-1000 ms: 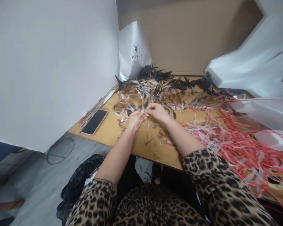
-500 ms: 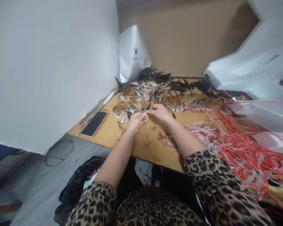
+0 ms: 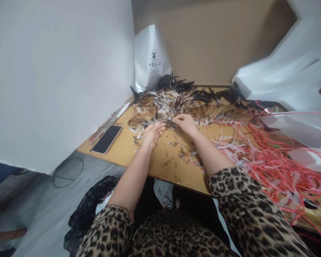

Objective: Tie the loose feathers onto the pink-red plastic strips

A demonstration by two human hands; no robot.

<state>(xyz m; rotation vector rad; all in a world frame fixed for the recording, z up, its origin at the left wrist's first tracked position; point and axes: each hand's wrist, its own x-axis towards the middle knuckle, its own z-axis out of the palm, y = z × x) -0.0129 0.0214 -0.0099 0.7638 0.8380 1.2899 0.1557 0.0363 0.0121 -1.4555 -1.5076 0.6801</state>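
Brown, white and black feathers [image 3: 163, 101] lie heaped across the back of the wooden table. At the heap's near edge, my left hand [image 3: 152, 134] pinches a feather [image 3: 157, 115] between thumb and forefinger, its tip pointing up; the other fingers are loosely curled. My right hand [image 3: 186, 123] is a short way to the right, apart from the left, with thumb and fingertips pressed together against the heap's front edge. What those fingertips hold is too small to make out among the feathers. Loose feather bits [image 3: 182, 150] are scattered on the table below both hands.
A phone [image 3: 107, 139] lies at the table's left side. A white printed bag [image 3: 153, 59] stands behind the feathers. Tangled red and pink strings [image 3: 273, 167] cover the right side, beside white plastic sheeting [image 3: 280, 75]. A white panel [image 3: 61, 78] rises at left.
My hands were together at the heap's edge and have parted. The left moved slightly up and left with a feather; the right shifted a little to the right.
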